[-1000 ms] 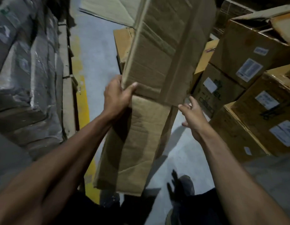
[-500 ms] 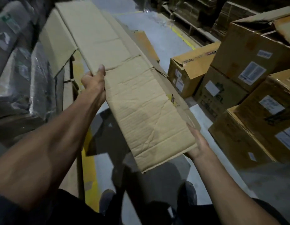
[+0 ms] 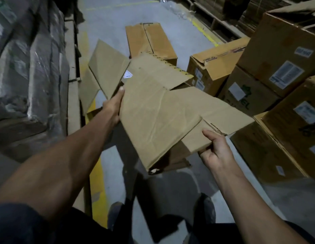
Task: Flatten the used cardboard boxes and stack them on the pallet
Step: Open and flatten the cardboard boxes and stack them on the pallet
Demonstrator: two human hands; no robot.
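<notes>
A flattened brown cardboard box (image 3: 153, 110) lies nearly level in the air in front of me, its flaps spread out at both ends. My left hand (image 3: 112, 104) grips its left edge, thumb on top. My right hand (image 3: 214, 152) pinches the near right flap, thumb on top and fingers under it. Another brown box (image 3: 151, 41), still closed, lies on the grey floor beyond it. No pallet is plainly in view.
Labelled cardboard boxes (image 3: 280, 71) are stacked on the right. Shrink-wrapped goods (image 3: 30, 67) fill the left side beside a wooden edge (image 3: 72, 81). A yellow line (image 3: 96, 182) runs along the grey floor (image 3: 170, 191). My feet show at the bottom.
The flattened box has swung down from upright to nearly level. My right hand has shifted from under its near edge to pinching the right flap; the far flaps have spread open.
</notes>
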